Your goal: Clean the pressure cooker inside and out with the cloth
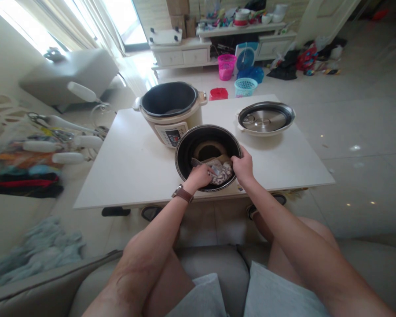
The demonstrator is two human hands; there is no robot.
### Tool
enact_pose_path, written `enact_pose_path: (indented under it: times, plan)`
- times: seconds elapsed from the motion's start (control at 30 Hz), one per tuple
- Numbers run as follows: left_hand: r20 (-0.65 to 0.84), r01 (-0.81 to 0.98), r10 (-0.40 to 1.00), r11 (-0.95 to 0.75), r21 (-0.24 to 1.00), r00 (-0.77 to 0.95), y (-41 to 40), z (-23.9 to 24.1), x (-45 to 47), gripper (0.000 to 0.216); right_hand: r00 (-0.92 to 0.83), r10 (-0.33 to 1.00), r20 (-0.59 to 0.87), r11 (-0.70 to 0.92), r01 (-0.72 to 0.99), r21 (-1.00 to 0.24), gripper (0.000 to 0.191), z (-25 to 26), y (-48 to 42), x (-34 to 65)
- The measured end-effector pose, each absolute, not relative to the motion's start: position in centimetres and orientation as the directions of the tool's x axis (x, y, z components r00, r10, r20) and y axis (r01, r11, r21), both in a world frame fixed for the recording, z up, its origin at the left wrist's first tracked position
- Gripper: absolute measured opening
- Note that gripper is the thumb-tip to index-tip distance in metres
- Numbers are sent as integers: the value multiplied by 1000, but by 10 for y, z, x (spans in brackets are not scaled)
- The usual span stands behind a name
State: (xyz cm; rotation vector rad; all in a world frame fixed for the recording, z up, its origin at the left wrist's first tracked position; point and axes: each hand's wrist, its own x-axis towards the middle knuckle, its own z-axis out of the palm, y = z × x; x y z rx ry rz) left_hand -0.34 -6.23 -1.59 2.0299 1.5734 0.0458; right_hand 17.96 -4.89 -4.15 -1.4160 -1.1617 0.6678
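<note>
A dark inner pot (185, 152) is tilted toward me at the near edge of the white table. My right hand (243, 166) is closed on its right rim, thumb toward the inside. My left hand (199, 176), with a brown-strapped watch at the wrist, reaches into the pot, its fingers closed on a patterned cloth (221, 172) that lies bunched against the inner wall. The fingertips are partly hidden. Behind the pot stands a cream electric pressure cooker (196, 116) with its top open. Its detached lid (265, 121) rests upside down to the right.
The white table (119, 176) spans the space before me, and my legs are between it and the grey sofa (214, 268). Beyond are a pink basket (226, 67), a light-blue basket (246, 87) and a white cabinet (181, 56). A white metal stand (82, 92) is at the left.
</note>
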Motion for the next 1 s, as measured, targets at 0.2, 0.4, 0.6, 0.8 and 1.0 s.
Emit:
enact_pose_path:
  times: [0.2, 0.4, 0.6, 0.8, 1.0]
  plan:
    - [-312, 862, 897, -132, 489, 314, -59, -18, -3, 43, 421, 871, 254, 141, 281, -949, 63, -56, -61, 169]
    - [-331, 894, 870, -227, 386, 364, -64, -4, -10, 40, 334, 877, 345, 242, 312, -919, 57, -34, -51, 180]
    - [-242, 937, 925, -229, 262, 294, -68, 2, -20, 37, 165, 894, 416, 337, 364, -868, 64, -6, -50, 189]
    - [-277, 750, 885, -113, 651, 374, -67, -14, 1, 49, 160, 892, 423, 343, 372, -863, 64, -6, -53, 188]
    - [-293, 697, 863, -90, 711, 410, -66, -10, 9, 48, 197, 887, 417, 327, 371, -869, 61, -10, -50, 191]
